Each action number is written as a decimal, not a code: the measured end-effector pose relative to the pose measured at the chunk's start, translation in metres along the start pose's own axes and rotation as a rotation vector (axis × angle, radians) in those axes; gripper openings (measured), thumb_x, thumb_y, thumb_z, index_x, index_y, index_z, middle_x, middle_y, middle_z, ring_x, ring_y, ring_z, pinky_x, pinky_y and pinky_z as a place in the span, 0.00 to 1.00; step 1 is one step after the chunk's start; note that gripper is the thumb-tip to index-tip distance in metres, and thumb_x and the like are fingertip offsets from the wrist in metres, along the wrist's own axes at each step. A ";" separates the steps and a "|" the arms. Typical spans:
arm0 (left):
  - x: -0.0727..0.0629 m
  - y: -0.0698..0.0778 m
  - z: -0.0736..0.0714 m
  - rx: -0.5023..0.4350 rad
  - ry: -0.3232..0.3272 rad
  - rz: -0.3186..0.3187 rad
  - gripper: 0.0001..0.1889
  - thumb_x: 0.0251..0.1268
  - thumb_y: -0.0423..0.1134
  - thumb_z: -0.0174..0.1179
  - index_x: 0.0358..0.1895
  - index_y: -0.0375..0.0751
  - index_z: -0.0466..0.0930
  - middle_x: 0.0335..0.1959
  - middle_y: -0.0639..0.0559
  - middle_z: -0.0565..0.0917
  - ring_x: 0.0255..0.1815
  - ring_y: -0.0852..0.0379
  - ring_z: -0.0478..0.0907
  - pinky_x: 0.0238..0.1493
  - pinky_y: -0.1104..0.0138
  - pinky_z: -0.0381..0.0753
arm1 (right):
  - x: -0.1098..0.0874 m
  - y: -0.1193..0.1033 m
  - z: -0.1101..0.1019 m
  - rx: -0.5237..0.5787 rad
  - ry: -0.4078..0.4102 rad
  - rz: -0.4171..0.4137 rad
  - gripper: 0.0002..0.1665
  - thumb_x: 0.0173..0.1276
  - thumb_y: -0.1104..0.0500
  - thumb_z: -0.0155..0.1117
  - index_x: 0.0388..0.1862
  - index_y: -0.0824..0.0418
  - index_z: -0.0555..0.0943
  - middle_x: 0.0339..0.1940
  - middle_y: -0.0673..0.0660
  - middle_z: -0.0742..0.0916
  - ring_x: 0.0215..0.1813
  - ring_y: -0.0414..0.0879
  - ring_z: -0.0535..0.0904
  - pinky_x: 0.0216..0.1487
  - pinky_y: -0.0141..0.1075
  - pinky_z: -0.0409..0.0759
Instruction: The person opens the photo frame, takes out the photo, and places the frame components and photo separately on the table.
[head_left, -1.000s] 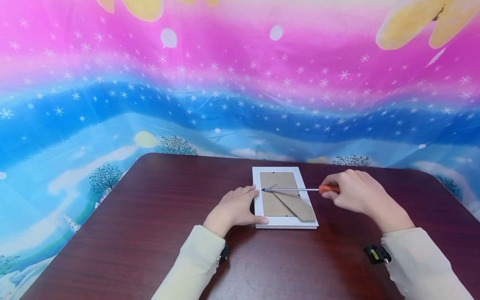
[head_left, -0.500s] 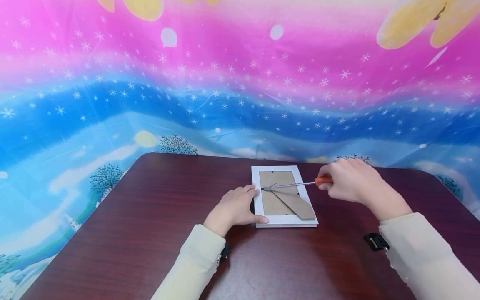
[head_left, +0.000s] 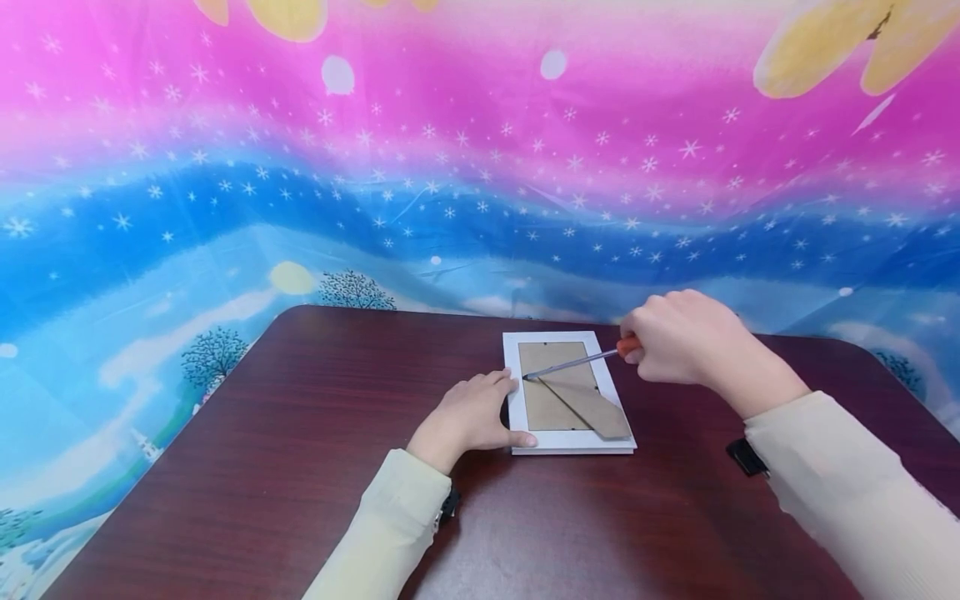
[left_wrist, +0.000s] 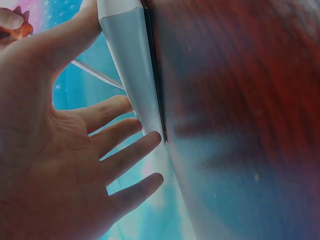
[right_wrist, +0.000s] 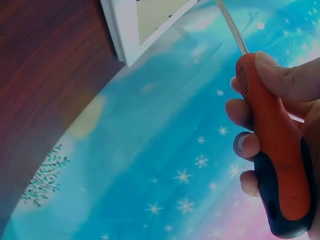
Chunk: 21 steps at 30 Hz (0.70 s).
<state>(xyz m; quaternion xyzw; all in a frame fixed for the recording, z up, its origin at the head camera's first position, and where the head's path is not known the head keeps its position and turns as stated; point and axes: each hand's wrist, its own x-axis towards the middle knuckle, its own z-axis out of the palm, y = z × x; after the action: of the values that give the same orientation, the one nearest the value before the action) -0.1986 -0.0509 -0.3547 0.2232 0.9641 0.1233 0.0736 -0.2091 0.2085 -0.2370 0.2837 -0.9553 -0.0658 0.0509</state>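
Observation:
A white picture frame point(head_left: 551, 442) lies face down, its brown backing board point(head_left: 555, 354) and folded stand leg point(head_left: 596, 410) showing. My left hand point(head_left: 465, 414) rests against the frame's left side, thumb on the near left corner. The left wrist view shows the fingers of that hand point(left_wrist: 75, 135) straight and spread. My right hand point(head_left: 686, 342) grips the orange and black handle of a screwdriver point(right_wrist: 277, 145). Its metal shaft point(head_left: 577, 362) slants down across the backing, the tip at the board's left edge near my left fingertips. What the tip touches is too small to tell.
The frame lies on a dark reddish-brown table point(head_left: 315, 433), toward its far edge. Behind it hangs a pink and blue cloth point(head_left: 465, 208) printed with snowflakes and trees. Small dark tabs point(head_left: 597, 387) show along the backing's border.
My right hand has risen and moved away and slightly left, tilting the screwdriver from nearly level to a steeper slant. Its tip stays at the board's left edge. The left hand keeps its place.

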 end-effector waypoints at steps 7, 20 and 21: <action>-0.001 0.000 -0.001 -0.006 -0.002 -0.004 0.46 0.54 0.67 0.66 0.73 0.44 0.68 0.75 0.49 0.64 0.73 0.48 0.63 0.69 0.52 0.65 | 0.008 -0.011 -0.013 -0.064 0.003 -0.044 0.12 0.55 0.63 0.65 0.17 0.51 0.75 0.13 0.45 0.73 0.17 0.42 0.67 0.21 0.36 0.67; -0.001 0.000 -0.002 -0.015 -0.005 0.000 0.46 0.55 0.67 0.66 0.73 0.44 0.68 0.75 0.48 0.64 0.73 0.48 0.63 0.69 0.52 0.65 | 0.024 -0.034 -0.033 -0.255 0.034 -0.159 0.22 0.51 0.64 0.60 0.07 0.51 0.61 0.09 0.45 0.59 0.17 0.41 0.51 0.19 0.34 0.56; -0.001 0.000 -0.002 -0.015 -0.004 0.000 0.46 0.55 0.67 0.66 0.72 0.44 0.68 0.75 0.48 0.64 0.73 0.48 0.63 0.69 0.52 0.65 | 0.025 -0.036 -0.035 -0.264 0.033 -0.163 0.22 0.50 0.65 0.60 0.07 0.50 0.61 0.10 0.45 0.59 0.17 0.41 0.51 0.19 0.34 0.56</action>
<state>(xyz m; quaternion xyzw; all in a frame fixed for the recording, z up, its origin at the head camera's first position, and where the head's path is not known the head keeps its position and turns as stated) -0.1982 -0.0513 -0.3529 0.2227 0.9631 0.1301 0.0771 -0.2058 0.1612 -0.2070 0.3523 -0.9111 -0.1902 0.0979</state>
